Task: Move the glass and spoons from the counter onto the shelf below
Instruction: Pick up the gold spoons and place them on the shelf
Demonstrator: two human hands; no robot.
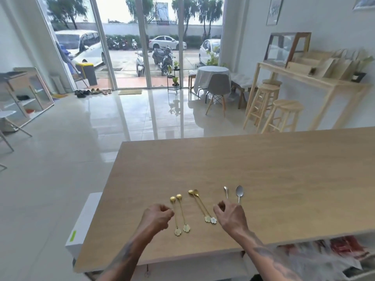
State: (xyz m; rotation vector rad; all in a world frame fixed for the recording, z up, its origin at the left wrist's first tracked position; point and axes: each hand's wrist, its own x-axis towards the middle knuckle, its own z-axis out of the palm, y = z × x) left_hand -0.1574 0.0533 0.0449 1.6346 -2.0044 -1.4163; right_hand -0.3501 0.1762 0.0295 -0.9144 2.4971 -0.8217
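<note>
Worktop (263, 169): pale wood, bearing six spoons near its front edge.
Gold spoons (199, 205): two pairs lying between the hands.
Silver spoons (239, 192): two, just beyond the right hand.
Left hand (157, 217): grip loosely curled, holding nothing.
Right hand (230, 214): grip curled, fingertips pinched, handles hidden beneath; cannot tell whether it is grasping.

glass doors (142, 43) (daylit) | glossy tiled floor (60, 149) | wooden stools (284, 114)
</note>
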